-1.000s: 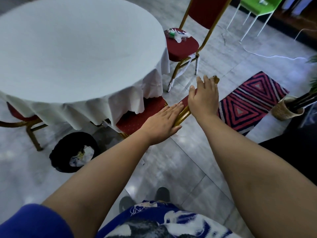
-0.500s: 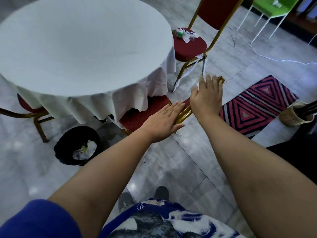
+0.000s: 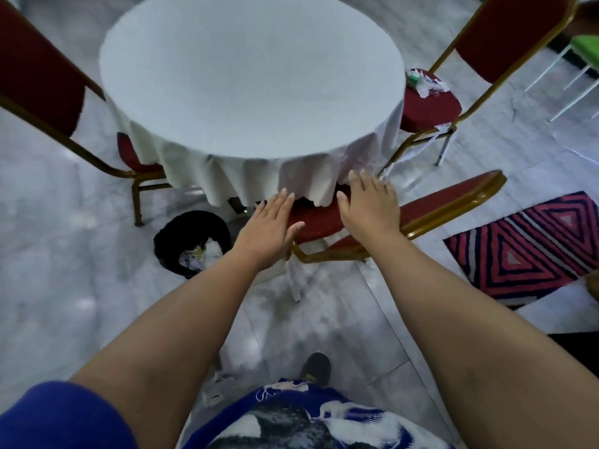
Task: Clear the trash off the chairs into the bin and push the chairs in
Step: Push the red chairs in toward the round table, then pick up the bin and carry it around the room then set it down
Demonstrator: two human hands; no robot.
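The near red chair with a gold frame stands with its seat partly under the white tablecloth, its backrest leaning toward the right. My left hand is flat and open at the seat's left edge. My right hand is flat and open over the seat, past the backrest, fingertips near the cloth's hem. Neither holds anything. Crumpled white trash with a green bit lies on the seat of the far right red chair. The black bin, holding white trash, sits on the floor left of my left hand.
A round table with a white cloth fills the middle. Another red chair is tucked in at the left, and a red backrest rises at the far left. A striped rug lies right; a green chair stands far right.
Both hands have left the top rail of the near chair's backrest and now lie flat over its seat. The seat sits further under the tablecloth. My view has swung left.
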